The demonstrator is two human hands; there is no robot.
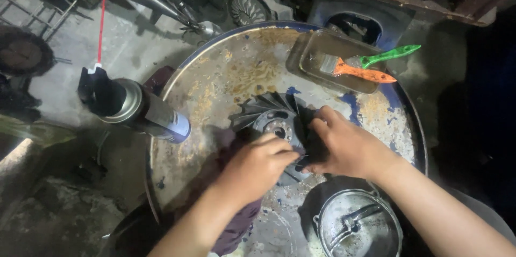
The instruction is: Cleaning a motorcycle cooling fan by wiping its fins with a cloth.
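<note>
A dark finned metal disc [271, 117] with a round hub lies on the rusty top of a drum [236, 69]. My left hand [258, 168] is closed on a dark purple rag [236, 225] and presses it against the disc's near side. The rag hangs down under my forearm. My right hand [344, 147] grips the disc's right edge, fingers curled over the fins. Both hands hide the disc's near half.
A spray can [142, 112] with a black cap and thin red straw stands at the drum's left edge. A clear tray [333, 61] at the back right holds two brushes with orange and green handles. A round metal cover [357, 225] lies at the front right. Cluttered parts lie beyond.
</note>
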